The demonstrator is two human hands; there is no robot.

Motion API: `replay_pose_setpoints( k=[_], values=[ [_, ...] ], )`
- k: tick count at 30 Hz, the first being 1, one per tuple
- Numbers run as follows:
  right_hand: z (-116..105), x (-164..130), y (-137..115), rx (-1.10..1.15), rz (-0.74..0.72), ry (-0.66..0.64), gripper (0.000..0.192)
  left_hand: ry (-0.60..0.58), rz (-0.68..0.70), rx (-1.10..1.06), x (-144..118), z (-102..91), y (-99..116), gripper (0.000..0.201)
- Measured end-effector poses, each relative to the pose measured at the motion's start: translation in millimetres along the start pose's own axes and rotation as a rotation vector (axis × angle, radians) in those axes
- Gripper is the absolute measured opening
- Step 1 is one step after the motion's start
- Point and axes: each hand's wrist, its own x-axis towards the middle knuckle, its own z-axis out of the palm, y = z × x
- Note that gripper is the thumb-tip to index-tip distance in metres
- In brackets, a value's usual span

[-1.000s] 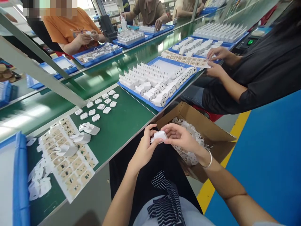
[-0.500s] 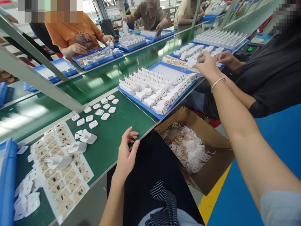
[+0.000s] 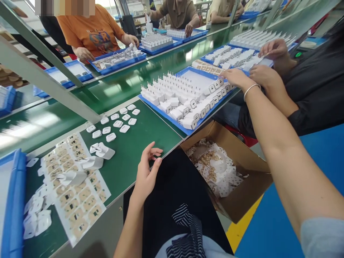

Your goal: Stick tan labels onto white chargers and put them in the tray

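My left hand (image 3: 147,173) rests at the front edge of the green worktop, its fingers loosely curled and apart with nothing in them. My right hand (image 3: 236,77) reaches over the right end of a blue tray (image 3: 161,116), its fingertips pressed on a white charger plug (image 3: 220,81) in the upper row. Part of its fingers are hidden. Upright plugs with metal pins (image 3: 172,84) fill the tray's left part, and others lie with their port faces toward me. Left of my left hand are loose white caps (image 3: 118,124), three white plugs (image 3: 92,163) and a sticker sheet (image 3: 80,202).
An open cardboard box (image 3: 242,193) of scrap backing stands below the table edge. White flat pieces (image 3: 37,213) are piled beside a blue tray (image 3: 12,200) at far left. A co-worker's hands (image 3: 271,68) work over another tray at right. Others sit across the green conveyor (image 3: 107,84).
My right hand has come down from above the farther tray to the near tray's right end, where a further plug now sits in the upper row. My left hand stays put; the view has shifted slightly.
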Motion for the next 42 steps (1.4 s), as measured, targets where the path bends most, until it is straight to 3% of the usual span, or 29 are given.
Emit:
replay_pose_setpoints(
  k=[4,6,8,10,13,16,19,22,25,28,30,33,36,42],
  values=[
    [-13.9,-12.0,-23.3,-0.01,-0.138,0.179,0.082,0.032,0.04,-0.089,-5.8,5.7,6.2,0.042],
    [-19.2,-41.1,-47.8,0.01,-0.354,0.389,0.083,0.088,0.096,-0.007,-13.3,1.6,11.4,0.035],
    [-23.2,-88.6,-77.3,0.071,-0.601,0.51,0.064,0.245,0.155,0.231,-23.0,-13.2,16.4,0.027],
    [-25.6,-147.8,-106.3,0.047,-0.754,0.485,0.035,0.492,0.161,0.535,-33.5,-38.3,19.8,0.028],
    [-21.6,-232.4,-142.1,0.145,-0.945,0.362,0.023,0.785,0.039,0.875,-44.4,-83.3,20.1,0.052],
    [-4.6,-285.0,-166.4,0.304,-1.158,0.214,0.027,0.748,-0.109,1.021,-39.7,-116.3,15.1,0.071],
    [16.5,-306.4,-180.0,0.401,-1.244,0.072,0.028,0.559,-0.197,1.043,-25.3,-129.1,11.8,0.059],
    [30.3,-316.2,-185.8,0.466,-1.213,-0.002,0.028,0.465,-0.185,1.005,-21.1,-128.1,18.5,0.03],
    [36.2,-329.5,-189.1,0.583,-1.089,-0.08,0.028,0.599,-0.121,0.795,-35.2,-115.6,33.9,0.023],
    [43.5,-349.7,-196.2,0.728,-0.882,-0.196,0.028,0.649,-0.123,0.143,-55.0,-88.1,46.3,0.037],
    [52.2,-364.6,-203.9,0.832,-0.755,-0.265,0.036,0.546,-0.215,-0.331,-64.6,-63.3,49.6,0.046],
    [66.1,-383.3,-215.4,0.974,-0.636,-0.247,0.043,0.378,-0.318,-0.706,-71.9,-28.6,50.6,0.047],
    [70.8,-392.6,-220.3,1.022,-0.573,-0.124,0.038,0.272,-0.267,-0.784,-73.1,-12.1,51.2,0.044],
    [61.0,-389.8,-209.4,1.05,-0.485,-0.063,0.024,0.189,-0.151,-0.607,-66.9,-14.8,51.0,0.032]
  ],
)
